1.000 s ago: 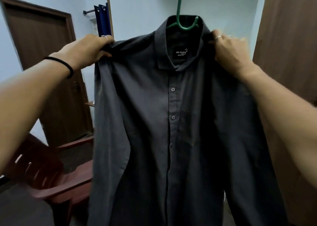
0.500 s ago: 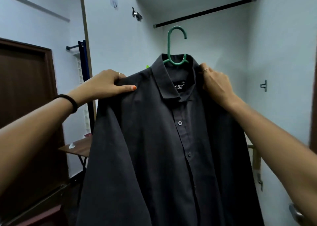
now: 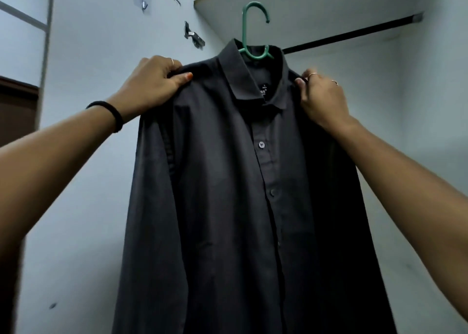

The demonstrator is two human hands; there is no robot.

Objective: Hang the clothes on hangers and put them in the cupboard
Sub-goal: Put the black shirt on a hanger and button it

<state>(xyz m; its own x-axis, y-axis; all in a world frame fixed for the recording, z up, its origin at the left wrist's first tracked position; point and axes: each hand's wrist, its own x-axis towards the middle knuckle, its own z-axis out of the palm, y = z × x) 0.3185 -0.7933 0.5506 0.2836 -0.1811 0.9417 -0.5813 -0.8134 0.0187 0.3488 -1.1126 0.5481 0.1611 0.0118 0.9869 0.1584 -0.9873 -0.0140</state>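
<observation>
While left hand and right hand are pinching dark shirt shoulders, keeping green hanger hook level, aiming over black rail, upper right.

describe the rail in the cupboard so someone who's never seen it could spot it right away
Look into the pale cupboard recess, just under its top shelf. The rail is a thin dark bar slanting across the back, behind the green hanger that carries the dark shirt. It is the only dark straight line there.
</observation>
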